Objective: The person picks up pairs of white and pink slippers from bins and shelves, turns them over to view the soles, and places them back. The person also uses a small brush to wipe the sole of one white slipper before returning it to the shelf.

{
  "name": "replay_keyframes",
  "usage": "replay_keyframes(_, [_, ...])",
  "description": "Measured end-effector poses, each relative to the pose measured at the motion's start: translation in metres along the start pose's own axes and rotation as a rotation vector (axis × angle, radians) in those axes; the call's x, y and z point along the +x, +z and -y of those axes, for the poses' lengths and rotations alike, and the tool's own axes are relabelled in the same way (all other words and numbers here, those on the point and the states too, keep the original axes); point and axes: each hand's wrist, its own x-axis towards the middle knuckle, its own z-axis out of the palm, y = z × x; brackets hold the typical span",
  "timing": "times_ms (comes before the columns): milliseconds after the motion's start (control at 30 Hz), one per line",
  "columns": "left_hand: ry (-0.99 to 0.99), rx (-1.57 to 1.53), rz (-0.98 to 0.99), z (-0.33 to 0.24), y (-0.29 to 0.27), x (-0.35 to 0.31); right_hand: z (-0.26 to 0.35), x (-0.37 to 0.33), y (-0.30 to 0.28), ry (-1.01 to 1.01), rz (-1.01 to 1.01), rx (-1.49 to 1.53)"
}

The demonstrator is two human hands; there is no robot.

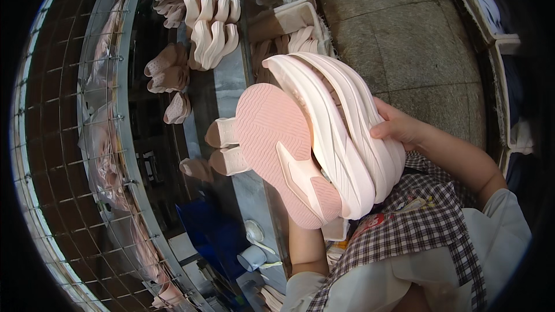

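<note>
Soles (pixel 335 144), held up before the worktop (pixel 228 84), should be light, springy and easily smudged, best taken by their sidewalls, where the right hand's (pixel 400 125) grip is clasped; the left hand's, hidden, I cannot tell.

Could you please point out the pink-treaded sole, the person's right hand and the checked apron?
Pink-treaded sole (pixel 277 132), head view: on its wavy tread.
Right hand (pixel 399 125), head view: near the thumb's base.
Checked apron (pixel 413 234), head view: on its checked cloth.
</note>
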Motion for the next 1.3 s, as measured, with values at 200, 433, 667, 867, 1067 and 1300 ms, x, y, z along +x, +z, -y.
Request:
replay_keyframes(200, [-0.015, 0.014, 0.029, -0.008, 0.012, 0.032, 0.0, -0.001, 0.001, -0.074, 0.034, -0.025])
replay_keyframes(433, [-0.065, -0.006, 0.062, 0.0, 0.015, 0.074, 0.008, -0.005, 0.013, -0.12, -0.097, -0.392])
replay_keyframes(667, [-0.067, -0.05, 0.085, 0.023, 0.006, 0.023, 0.031, -0.011, 0.022, -0.082, 0.041, -0.081])
replay_keyframes(867, [-0.063, -0.064, 0.102, 0.026, 0.002, 0.009, 0.033, -0.013, 0.029, -0.104, 0.039, -0.082])
replay_keyframes(1067, [-0.063, -0.057, 0.111, 0.026, 0.0, 0.009, 0.036, -0.016, 0.032, -0.089, 0.032, -0.076])
replay_keyframes(1300, [-0.1, 0.106, 0.058, 0.022, 0.002, 0.023, 0.015, -0.003, 0.004, -0.117, -0.03, -0.349])
